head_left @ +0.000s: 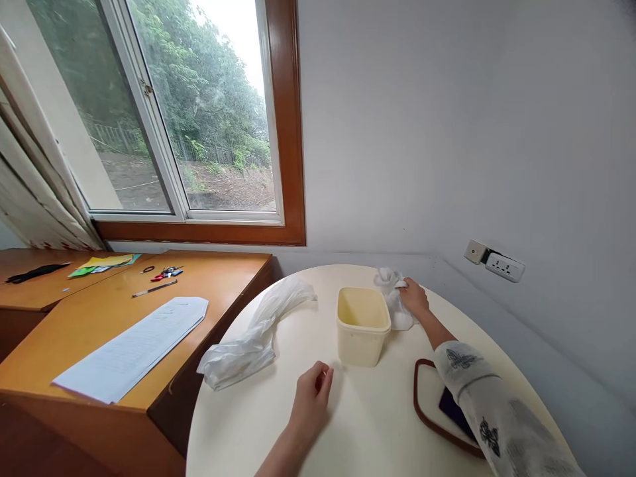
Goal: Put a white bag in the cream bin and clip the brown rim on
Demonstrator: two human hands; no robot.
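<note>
My right hand (414,297) reaches out to the far right of the round table, its fingers closed on a crumpled white plastic bag (397,308). That bag lies just behind and right of a cream plastic bin (362,344), which stands upright with its top open and its inside looking bare. In front of the bin, my left hand (313,391) hovers low over or rests on the tabletop; I cannot tell which. Its fingers are loosely curled with nothing visible in them. A second, longer white plastic bag (258,338) lies crumpled left of the bin.
Under my right forearm lies a clear pouch with brown trim (422,397), a dark item inside. On the wooden desk (228,278) to the left are paper sheets (134,351), a pen (154,289) and keys (169,272). A wall socket (505,266) is at right.
</note>
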